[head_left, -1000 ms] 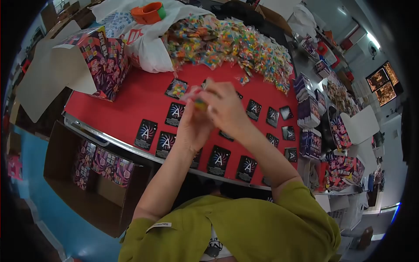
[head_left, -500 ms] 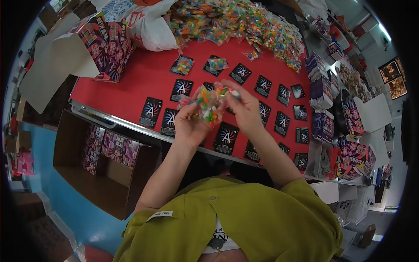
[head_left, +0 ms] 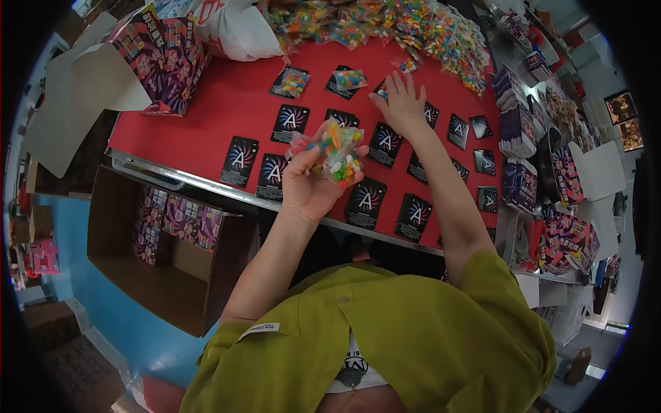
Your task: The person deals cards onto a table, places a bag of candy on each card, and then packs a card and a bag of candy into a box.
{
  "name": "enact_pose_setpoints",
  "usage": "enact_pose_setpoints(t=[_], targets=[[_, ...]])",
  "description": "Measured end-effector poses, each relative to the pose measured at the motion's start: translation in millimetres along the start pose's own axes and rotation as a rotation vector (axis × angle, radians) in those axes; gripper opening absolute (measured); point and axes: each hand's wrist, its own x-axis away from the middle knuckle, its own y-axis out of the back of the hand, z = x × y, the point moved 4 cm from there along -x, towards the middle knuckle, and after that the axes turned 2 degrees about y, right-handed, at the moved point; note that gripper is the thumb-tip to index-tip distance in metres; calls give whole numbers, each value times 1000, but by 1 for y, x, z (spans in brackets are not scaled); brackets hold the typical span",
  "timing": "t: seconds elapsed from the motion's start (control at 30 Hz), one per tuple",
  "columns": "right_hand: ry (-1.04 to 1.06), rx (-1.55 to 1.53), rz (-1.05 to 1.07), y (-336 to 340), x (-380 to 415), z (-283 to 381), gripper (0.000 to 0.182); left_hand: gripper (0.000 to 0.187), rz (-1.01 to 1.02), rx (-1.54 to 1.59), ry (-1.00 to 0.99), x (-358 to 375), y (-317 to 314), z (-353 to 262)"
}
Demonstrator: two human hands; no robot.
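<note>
My left hand [head_left: 308, 180] is closed around several small clear packets of colourful candies [head_left: 337, 153], held above the red table near its front edge. My right hand [head_left: 403, 109] reaches farther out, fingers spread and palm down, over a black card in the back row. Part of a candy packet [head_left: 382, 92] shows beside its fingers; most of it and the card are covered. To the left, one candy packet [head_left: 295, 83] and another candy packet [head_left: 350, 79] each lie on a black card. Other black cards with a white letter A [head_left: 385, 143] lie in rows.
A large heap of candy packets [head_left: 441, 41] covers the table's back. Printed boxes [head_left: 165, 65] and a white bag [head_left: 241, 31] stand back left. A cardboard carton [head_left: 148, 286] is below the front edge at left. Stacks of purple packs [head_left: 515, 131] line the right side.
My right hand has left the packets in my left hand and moved forward to a back-row card, its fingers now spread. My left hand still holds its packets.
</note>
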Motion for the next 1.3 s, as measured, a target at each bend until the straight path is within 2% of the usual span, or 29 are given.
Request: enact_pose_setpoints(t=[0.03,0.07,0.1,0.17,0.23,0.3,0.37,0.4,0.47,0.5,0.57,0.63,0.7,0.73,0.8,0.83,0.9,1.0,1.03,1.07,1.13,1.2,1.23,1.27,1.3], targets=[[5,0,-13,13,1,3,62,54,-8,0,-3,1,2,-1],[134,-94,-206,26,8,11,53,52,9,-53,10,-1,1,-1],[130,-93,-205,40,15,18,53,50,27,-105,28,-3,1,1],[59,-1265,511,53,41,52,38,48,8,-144,76,-4,6,7],[-40,-1354,382,74,60,68,23,46,13,-198,126,-10,2,11],[-137,-1370,421,68,73,66,18,42,-78,-271,116,-5,2,16],[-54,-1258,54,67,76,58,14,41,-85,-298,127,-5,-3,19],[-61,-1260,39,61,77,53,14,40,-97,-317,139,-6,-4,22],[-55,-1366,-225,62,75,30,11,39,-85,-334,141,-8,-7,29],[-125,-1321,-285,67,71,15,10,39,-82,-337,129,-8,-8,32],[-299,-1450,-274,65,59,-25,10,40,-54,-322,134,-6,-15,36],[-330,-1375,-286,44,45,-75,12,41,-33,-302,135,-5,-17,38],[-354,-675,-127,20,37,-106,18,46,-39,-300,177,-6,-16,41],[-354,-674,-128,13,41,-105,18,46,-38,-301,177,-4,-18,43],[-174,251,-396,24,46,-86,20,41,-10,-252,247,-2,-25,47],[-171,249,-399,29,42,-85,20,41,-10,-254,243,-3,-26,46],[-117,-48,-237,31,42,-82,19,42,-12,-314,266,1,-23,48],[-18,-123,-167,0,46,-79,19,42,31,-309,333,-3,-14,53],[-59,-92,-80,9,42,-73,19,47,44,-320,350,-3,-15,56],[-46,-99,-78,21,37,-64,19,47,38,-320,337,-5,-16,56],[154,-276,-215,52,47,-29,29,44,124,-352,433,-2,-18,63],[2,-1227,277,64,70,19,27,42,46,-312,471,1,-15,65],[-211,-1533,668,84,87,44,31,41,1,-407,487,4,-15,66],[-205,-1534,678,78,88,46,31,41,-37,-502,503,3,-15,66],[-51,-1476,570,78,86,49,31,40,-11,-456,540,1,-13,68]])
